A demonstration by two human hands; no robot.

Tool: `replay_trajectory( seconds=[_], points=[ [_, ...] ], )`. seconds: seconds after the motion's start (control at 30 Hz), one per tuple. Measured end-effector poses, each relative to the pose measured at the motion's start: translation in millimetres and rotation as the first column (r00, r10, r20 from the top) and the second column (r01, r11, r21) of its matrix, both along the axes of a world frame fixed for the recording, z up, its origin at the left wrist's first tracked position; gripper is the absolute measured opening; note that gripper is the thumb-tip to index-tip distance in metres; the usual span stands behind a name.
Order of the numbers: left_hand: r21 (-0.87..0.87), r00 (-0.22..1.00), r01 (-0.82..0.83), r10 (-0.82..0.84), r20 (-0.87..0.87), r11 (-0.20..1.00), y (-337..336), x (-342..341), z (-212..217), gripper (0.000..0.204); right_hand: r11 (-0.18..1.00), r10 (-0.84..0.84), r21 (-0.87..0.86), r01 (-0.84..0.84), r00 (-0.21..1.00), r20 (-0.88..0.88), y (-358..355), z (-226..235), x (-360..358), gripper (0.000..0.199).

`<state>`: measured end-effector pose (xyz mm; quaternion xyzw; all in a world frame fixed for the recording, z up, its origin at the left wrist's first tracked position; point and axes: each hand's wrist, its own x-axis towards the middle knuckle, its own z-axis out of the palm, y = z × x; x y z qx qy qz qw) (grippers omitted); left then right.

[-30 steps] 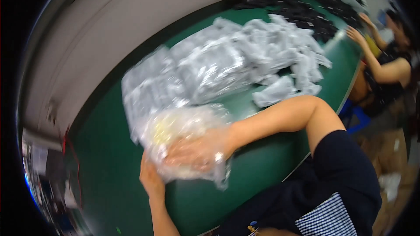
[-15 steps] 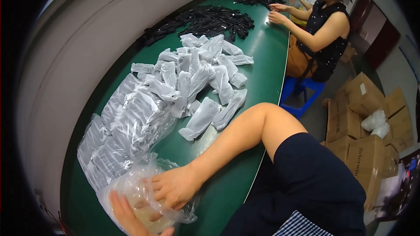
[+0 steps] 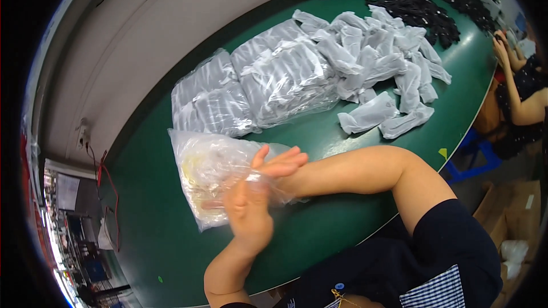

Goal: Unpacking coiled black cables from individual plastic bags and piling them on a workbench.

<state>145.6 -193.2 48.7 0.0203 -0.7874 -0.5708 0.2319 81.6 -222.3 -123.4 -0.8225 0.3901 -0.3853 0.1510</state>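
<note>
A large clear plastic bag [image 3: 191, 185] lies on the green table in front of me, with yellowish patches showing through it. My right hand [image 3: 228, 191] is inside this bag up to the wrist. Through the plastic it looks blurred, with at least one finger stretched straight. My left hand [image 3: 251, 202] is at the bag's mouth, over the right wrist. Its fingers are stretched out to the right and apart, and the film lies against it. Just beyond are packed clear bags [image 3: 285, 74] full of small whitish pouches. Loose whitish pouches [image 3: 371, 113] are heaped to their right.
Piles of black cables [image 3: 399, 3] cover the far end of the green table [image 3: 154, 251]. A co-worker's hands [image 3: 502, 48] are at the right edge, above a blue stool [image 3: 474, 157]. Cardboard boxes [image 3: 516, 205] stand at the lower right. A red wire [image 3: 114, 205] hangs at the left.
My view has swung left, so the table and pouches sit further right. The bag now lies flatter and more spread out. My right hand reaches deeper into it; the left has come across its mouth.
</note>
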Motion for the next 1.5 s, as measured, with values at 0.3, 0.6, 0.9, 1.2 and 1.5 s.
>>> replay_trajectory(
  seconds=[0.3, 0.6, 0.9, 1.2, 1.5],
  points=[
    [0.291, 0.977, -0.100, 0.150, -0.154, 0.951, -48, 18, -19, 0.048, 0.894, 0.103, 0.440, -0.081, 0.994, -0.027, 56, 139, -72, 0.048],
    [-0.536, 0.938, -0.320, 0.340, -0.066, 0.781, -75, 57, -40, 0.039, 0.794, -0.222, 0.590, -0.146, 0.833, 0.506, 129, 161, -141, 0.027],
    [0.257, 0.757, -0.549, 0.603, -0.250, 0.796, -115, 81, 12, 0.034, 0.627, -0.773, -0.244, 0.739, 0.555, -0.306, 102, 79, -196, 0.013],
    [-0.810, 0.920, -0.353, 0.330, -0.211, 0.467, -32, -35, 35, 0.051, 0.682, -0.731, 0.026, 0.731, 0.679, 0.071, 81, 159, -194, 0.011],
    [-0.503, 0.900, -0.420, 0.419, -0.123, 0.755, -74, -120, 93, 0.046, 0.844, -0.531, 0.049, 0.534, 0.820, 0.214, 76, 269, -217, 0.018]
  ],
)
